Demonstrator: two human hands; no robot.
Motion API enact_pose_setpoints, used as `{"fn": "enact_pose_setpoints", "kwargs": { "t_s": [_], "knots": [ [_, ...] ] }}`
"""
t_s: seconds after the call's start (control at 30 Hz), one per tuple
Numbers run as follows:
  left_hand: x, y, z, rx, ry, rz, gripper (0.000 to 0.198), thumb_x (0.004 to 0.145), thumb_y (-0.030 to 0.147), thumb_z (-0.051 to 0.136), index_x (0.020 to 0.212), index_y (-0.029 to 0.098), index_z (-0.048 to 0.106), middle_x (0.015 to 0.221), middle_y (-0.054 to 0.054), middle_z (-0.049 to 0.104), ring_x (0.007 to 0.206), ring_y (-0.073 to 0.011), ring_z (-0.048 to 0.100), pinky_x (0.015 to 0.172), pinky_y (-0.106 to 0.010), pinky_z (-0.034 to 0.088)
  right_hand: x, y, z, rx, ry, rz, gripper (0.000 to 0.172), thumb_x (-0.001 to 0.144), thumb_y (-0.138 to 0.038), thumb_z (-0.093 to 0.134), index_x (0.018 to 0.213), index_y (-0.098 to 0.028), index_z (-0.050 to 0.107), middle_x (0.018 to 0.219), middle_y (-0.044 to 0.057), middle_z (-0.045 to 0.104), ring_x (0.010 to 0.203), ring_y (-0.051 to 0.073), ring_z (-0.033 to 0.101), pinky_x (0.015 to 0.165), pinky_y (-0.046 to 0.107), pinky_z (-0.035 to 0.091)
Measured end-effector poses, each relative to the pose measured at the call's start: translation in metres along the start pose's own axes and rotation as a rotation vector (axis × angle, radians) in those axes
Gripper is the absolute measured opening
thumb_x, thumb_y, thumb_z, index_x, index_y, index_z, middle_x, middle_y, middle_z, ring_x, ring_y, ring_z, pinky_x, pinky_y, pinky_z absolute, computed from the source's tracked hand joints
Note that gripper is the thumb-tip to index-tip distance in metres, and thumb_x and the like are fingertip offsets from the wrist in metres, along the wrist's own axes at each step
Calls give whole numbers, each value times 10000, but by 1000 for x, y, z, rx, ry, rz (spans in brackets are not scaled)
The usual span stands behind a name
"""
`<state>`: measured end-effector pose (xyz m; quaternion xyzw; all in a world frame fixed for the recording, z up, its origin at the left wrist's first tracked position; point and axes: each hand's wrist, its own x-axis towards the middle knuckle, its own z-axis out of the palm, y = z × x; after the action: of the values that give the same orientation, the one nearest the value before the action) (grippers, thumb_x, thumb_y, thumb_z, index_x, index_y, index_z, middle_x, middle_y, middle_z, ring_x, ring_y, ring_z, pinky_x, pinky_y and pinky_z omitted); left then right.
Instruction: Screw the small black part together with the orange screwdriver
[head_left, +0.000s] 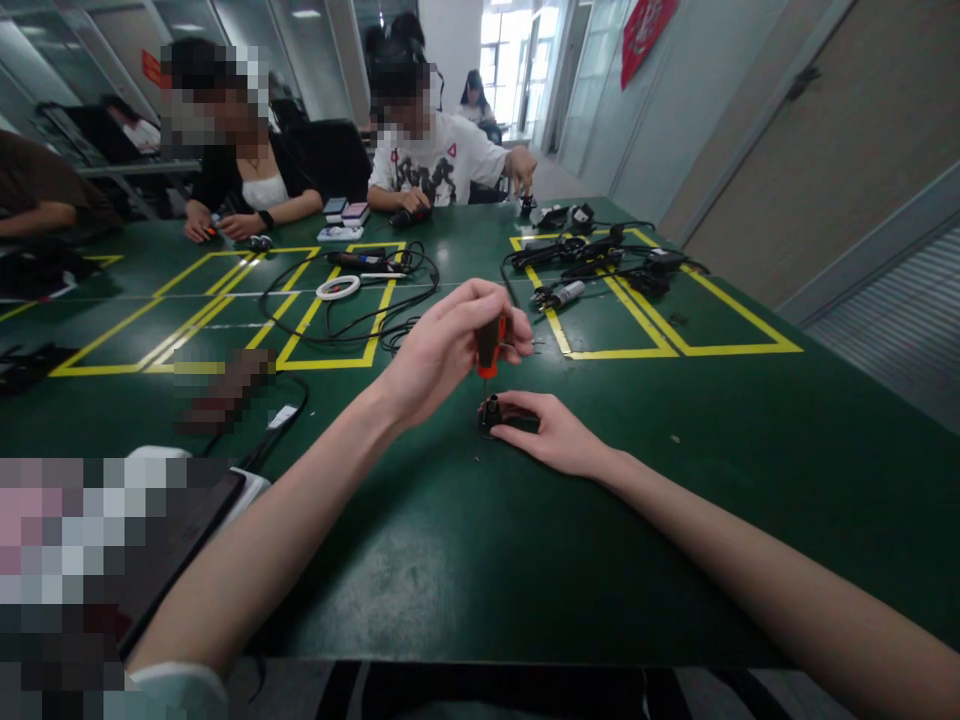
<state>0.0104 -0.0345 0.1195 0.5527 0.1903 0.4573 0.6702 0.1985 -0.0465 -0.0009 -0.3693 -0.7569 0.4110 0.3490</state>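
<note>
My left hand (457, 335) is closed around the handle of a screwdriver (488, 345), black with orange-red ends. Its thin shaft points straight down at a small black part (490, 414) on the green table. Whether the tip sits in a screw there is too small to tell. The thumb and fingers of my right hand (551, 428) are closed on that black part, steadying it on the tabletop from the right. A short round post stands up from the part, while its far right side is hidden by my fingers.
Black cables (577, 255) with plugs lie beyond my hands, near yellow tape outlines (622, 353). A white ring (338, 288) rests among more cable at the left. A phone (187, 540) lies by my left forearm. Two people (442, 150) work across the table (675, 520).
</note>
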Motion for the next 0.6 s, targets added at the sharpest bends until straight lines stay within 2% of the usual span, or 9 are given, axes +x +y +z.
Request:
{"fn": "enact_pose_setpoints", "kwargs": {
  "t_s": [0.07, 0.13, 0.23, 0.3, 0.4, 0.5, 0.6],
  "knots": [
    [0, 0, 0, 8, 2, 9, 293, 842, 361, 745, 880, 190, 510, 824, 6, 696, 691, -112, 652, 646, -222, 491, 0, 0, 0, -7, 5, -9, 331, 908, -298, 722, 1206, -157, 736, 1171, 122, 792, 1042, 246, 761, 1016, 466, 611],
    [0, 1, 1, 20, 13, 10, 316, 836, 359, 753, 881, 199, 485, 754, 29, 676, 549, -73, 558, 550, -200, 409, 0, 0, 1, -9, 9, -20, 325, 904, -287, 724, 1204, -162, 738, 1168, 116, 794, 1033, 243, 762, 1003, 457, 617],
    [0, 5, 0, 22, 15, -1, 281, 875, 423, 688, 950, 177, 573, 665, 31, 623, 479, -61, 452, 523, -213, 382, 0, -1, 1, -2, 14, -30, 323, 896, -275, 727, 1198, -159, 739, 1172, 116, 795, 1024, 240, 765, 990, 445, 624],
    [1, 7, -1, 11, 0, -12, 329, 900, 464, 624, 960, 140, 645, 659, 6, 610, 519, -85, 491, 559, -238, 431, 0, -2, 1, 5, 15, -33, 314, 895, -271, 727, 1189, -162, 742, 1167, 114, 798, 1022, 240, 768, 980, 438, 631],
    [1, 7, -3, -13, -15, -27, 313, 913, 419, 598, 886, 118, 681, 715, -27, 633, 639, -116, 590, 645, -247, 498, 0, -3, 2, 11, 13, -41, 296, 899, -265, 721, 1175, -161, 746, 1157, 115, 800, 1026, 240, 771, 981, 434, 633],
    [0, 4, -3, -29, -12, -23, 193, 894, 334, 661, 910, 142, 642, 830, -30, 692, 788, -135, 671, 747, -250, 545, -1, -2, 2, 5, 16, -41, 305, 899, -258, 720, 1184, -152, 743, 1163, 124, 797, 1027, 239, 769, 988, 437, 630],
    [-1, 4, -2, -20, 8, -3, 250, 843, 298, 750, 912, 183, 539, 883, -13, 725, 826, -150, 709, 758, -263, 556, -1, -1, 3, 7, 20, -41, 316, 897, -249, 722, 1199, -156, 737, 1165, 117, 796, 1028, 234, 766, 985, 432, 631]
  ]
}}
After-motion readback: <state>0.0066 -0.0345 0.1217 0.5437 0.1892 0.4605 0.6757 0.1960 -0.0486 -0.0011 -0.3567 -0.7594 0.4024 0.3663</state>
